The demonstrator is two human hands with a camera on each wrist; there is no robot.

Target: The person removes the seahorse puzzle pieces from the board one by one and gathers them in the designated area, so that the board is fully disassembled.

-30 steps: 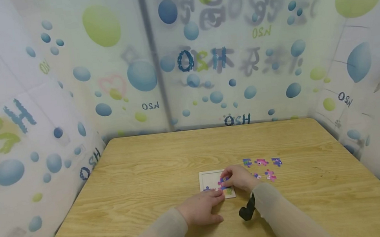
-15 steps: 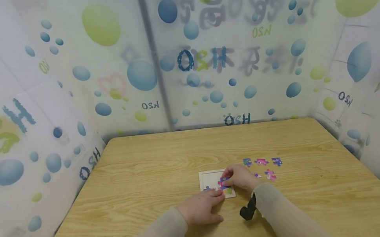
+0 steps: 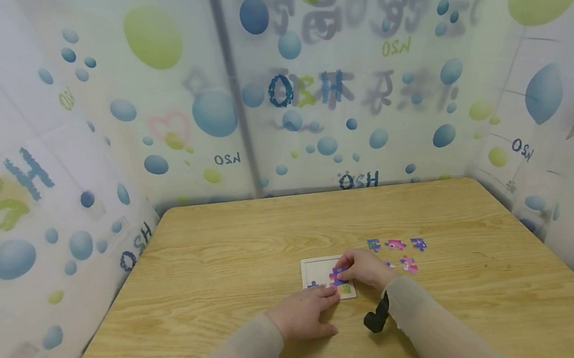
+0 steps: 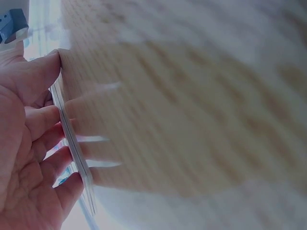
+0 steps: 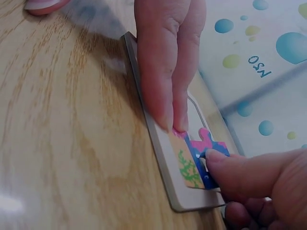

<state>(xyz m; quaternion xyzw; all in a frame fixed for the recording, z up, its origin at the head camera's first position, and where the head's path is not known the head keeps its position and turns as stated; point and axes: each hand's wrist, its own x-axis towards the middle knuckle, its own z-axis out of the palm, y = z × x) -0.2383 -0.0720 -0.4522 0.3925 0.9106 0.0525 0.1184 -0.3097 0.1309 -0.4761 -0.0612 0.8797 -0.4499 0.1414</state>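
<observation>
A shallow white puzzle tray (image 3: 319, 263) lies on the table with several pieces fitted along its near side. My left hand (image 3: 304, 315) rests on its near edge, fingertips pressing the fitted pieces; in the right wrist view those fingers (image 5: 160, 67) look straight. My right hand (image 3: 365, 269) pinches a blue and pink jigsaw piece (image 5: 218, 145) between thumb and forefinger at the tray's right side. That piece sits against a fitted one with green seaweed (image 5: 188, 168). In the left wrist view the fingers cover much of the tray edge (image 4: 72, 136).
Several loose jigsaw pieces lie right of the tray, among them a pink one (image 3: 395, 244), a purple one (image 3: 418, 244) and a pink one nearer (image 3: 408, 264). The wooden table (image 3: 211, 260) meets a patterned curtain (image 3: 177, 115) at the back.
Both hands stay almost still over the tray. The right hand shifts very slightly while holding the same piece.
</observation>
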